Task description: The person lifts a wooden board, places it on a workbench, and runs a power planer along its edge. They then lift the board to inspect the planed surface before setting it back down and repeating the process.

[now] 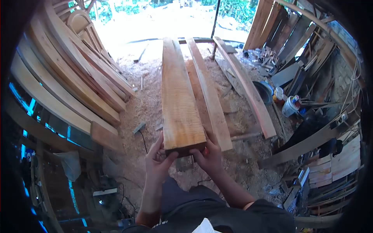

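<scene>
A long, thick wooden plank (180, 105) stretches away from me, its near end raised toward my body. My left hand (158, 157) grips the left corner of that end, thumb on the end face and fingers around the side. At the right corner my right hand (210, 153) holds it the same way, thumb against the end face. Just right of the plank lies a narrower board (211, 101), apart from my hands. Farther right another long board (248, 89) slants toward me.
Several tall planks (74, 73) lean along the left wall. Wood shavings (136, 105) cover the floor. To the right are a dark basin (263, 93), a white bucket (290, 106) and scrap wood (264, 60). A cord runs from a small tool (138, 127) on the left floor.
</scene>
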Tool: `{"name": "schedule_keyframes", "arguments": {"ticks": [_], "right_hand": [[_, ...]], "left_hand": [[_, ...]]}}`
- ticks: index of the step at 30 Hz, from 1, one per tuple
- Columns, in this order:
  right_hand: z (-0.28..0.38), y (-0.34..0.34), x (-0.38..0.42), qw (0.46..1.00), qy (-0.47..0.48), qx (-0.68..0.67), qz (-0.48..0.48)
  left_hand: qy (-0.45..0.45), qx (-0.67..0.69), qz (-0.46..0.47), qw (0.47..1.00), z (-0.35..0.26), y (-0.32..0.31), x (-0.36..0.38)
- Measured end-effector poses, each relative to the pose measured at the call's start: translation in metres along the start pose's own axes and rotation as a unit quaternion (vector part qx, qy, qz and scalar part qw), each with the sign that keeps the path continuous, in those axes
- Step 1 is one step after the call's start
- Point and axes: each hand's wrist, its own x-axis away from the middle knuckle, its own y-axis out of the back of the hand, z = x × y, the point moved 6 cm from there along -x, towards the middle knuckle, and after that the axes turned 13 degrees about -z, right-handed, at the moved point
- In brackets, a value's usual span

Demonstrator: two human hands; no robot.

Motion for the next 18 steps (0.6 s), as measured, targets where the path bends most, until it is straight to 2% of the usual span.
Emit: {"name": "schedule_keyframes", "arguments": {"ticks": [2, 4, 6, 7, 8, 10, 11, 13, 14, 16, 18], "right_hand": [[0.017, 0.003, -0.035, 0.998, 0.010, -0.057, -0.028], [0.031, 0.006, -0.061, 0.993, -0.068, -0.092, -0.039], [0.049, 0.010, -0.092, 0.990, -0.075, -0.110, -0.040], [0.054, 0.010, -0.108, 0.988, -0.085, -0.124, -0.040], [0.057, 0.007, -0.122, 0.988, -0.087, -0.120, -0.039], [0.066, 0.004, -0.145, 0.976, -0.094, -0.172, -0.096], [0.074, 0.002, -0.157, 0.976, -0.097, -0.166, -0.099], [0.097, 0.007, -0.181, 0.959, -0.108, -0.226, -0.131], [0.104, 0.009, -0.191, 0.960, -0.107, -0.221, -0.132], [0.114, 0.010, -0.208, 0.957, -0.122, -0.227, -0.132], [0.120, 0.006, -0.219, 0.954, -0.114, -0.234, -0.147]], "left_hand": [[-0.087, -0.135, 0.010, 0.987, -0.031, -0.010, -0.020], [-0.128, -0.186, 0.015, 0.974, -0.070, -0.027, -0.031], [-0.177, -0.322, -0.017, 0.930, -0.097, -0.048, -0.038], [-0.296, -0.317, -0.053, 0.899, -0.114, -0.062, -0.040], [-0.292, -0.316, -0.052, 0.901, -0.119, -0.071, -0.054], [-0.386, -0.219, -0.056, 0.894, -0.143, -0.086, -0.073], [-0.382, -0.216, -0.052, 0.897, -0.157, -0.093, -0.079], [-0.281, -0.176, -0.008, 0.943, -0.180, -0.104, -0.089], [-0.280, -0.171, -0.006, 0.945, -0.179, -0.106, -0.092], [-0.283, 0.027, 0.055, 0.957, -0.176, -0.109, -0.095], [-0.311, -0.019, 0.048, 0.949, -0.178, -0.112, -0.106]]}}
